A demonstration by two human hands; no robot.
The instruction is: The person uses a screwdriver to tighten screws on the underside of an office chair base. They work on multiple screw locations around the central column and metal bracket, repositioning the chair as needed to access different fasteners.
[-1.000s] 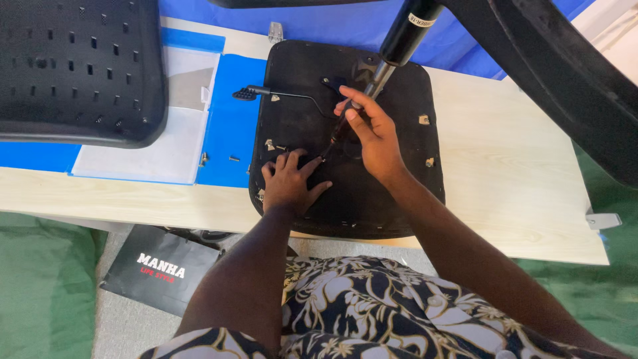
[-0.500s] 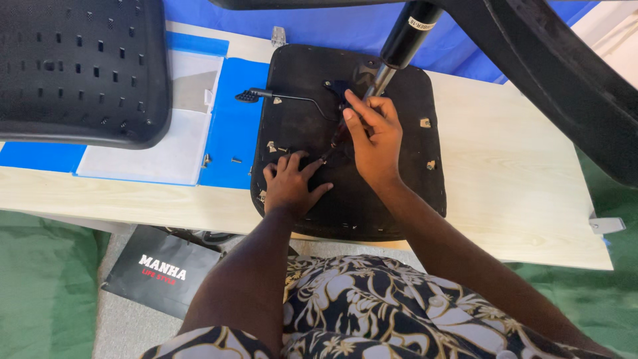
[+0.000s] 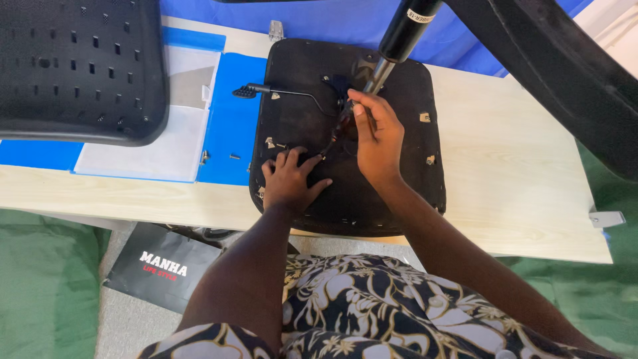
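- Seat pan (image 3: 399, 179), black and turned underside-up, lies directly beneath both hands on the pale wooden table (image 3: 525, 173); it is the thing being worked on.
- Right hand (image 3: 377, 136) has its fingers curled around a thin dark tool (image 3: 334, 136) (a key or a driver, I cannot tell which), with the fingertips close against the base of the gas-lift column (image 3: 399, 46).
- Left hand (image 3: 290, 181) lies flat and spread, gripping nothing, its fingertips pressing the seat pan just beside the lower end of the tool.
- Just beyond the left fingertips runs the adjustment lever (image 3: 286, 93), its paddle end pointing away from the hand toward the blue folder (image 3: 232, 119).
- Farther out past the left thumb side, small loose screws (image 3: 234, 157) rest on the folder, near the perforated black backrest (image 3: 73, 66).
- Risks, as I judge them: the tool could slip off its fastener if the right wrist tilts, and the left fingertips sit close enough to be jabbed; the screws could roll off the folder if the seat pan is nudged.
- Hidden: the fastener itself is covered by the right fingers, the tool's tip is lost against the black surface, and the chair base (image 3: 565, 80) is cut off at the frame's edge.
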